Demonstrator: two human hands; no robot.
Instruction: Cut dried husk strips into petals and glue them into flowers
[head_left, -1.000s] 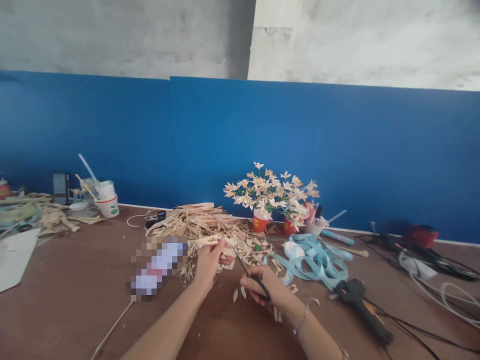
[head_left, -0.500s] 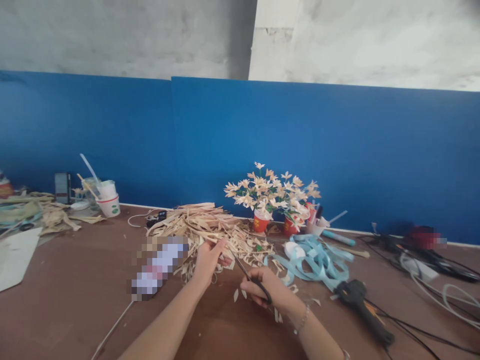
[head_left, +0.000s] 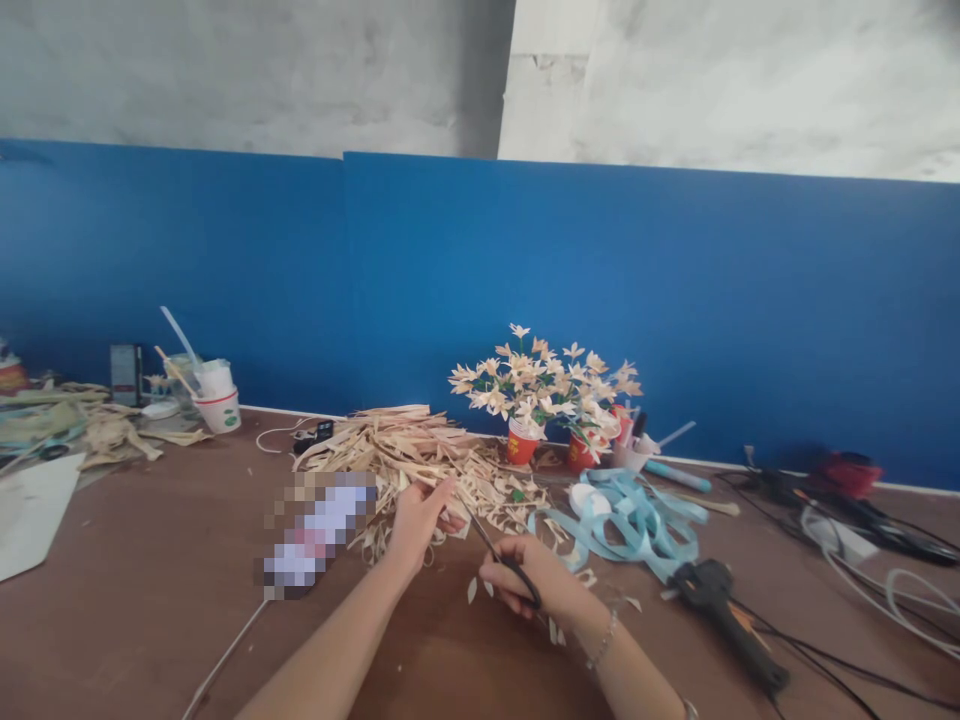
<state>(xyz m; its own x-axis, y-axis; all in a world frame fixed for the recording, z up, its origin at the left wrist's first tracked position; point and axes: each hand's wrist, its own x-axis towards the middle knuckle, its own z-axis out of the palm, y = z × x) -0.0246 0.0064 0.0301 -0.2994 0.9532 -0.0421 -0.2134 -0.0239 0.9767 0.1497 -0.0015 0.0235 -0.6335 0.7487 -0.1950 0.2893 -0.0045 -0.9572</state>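
While both hands sit almost where they were half a second ago, the pale strip that stood out beside the left hand (head_left: 417, 518) a second ago can no longer be made out clearly, and whether its fingers pinch anything I cannot tell. The right hand (head_left: 534, 572) has its fingers wrapped round the handles of the scissors (head_left: 496, 553), whose blades point toward the left fingertips, in front of the heap of husk strips (head_left: 405, 440) on the tabletop (head_left: 180, 540), which looks unchanged
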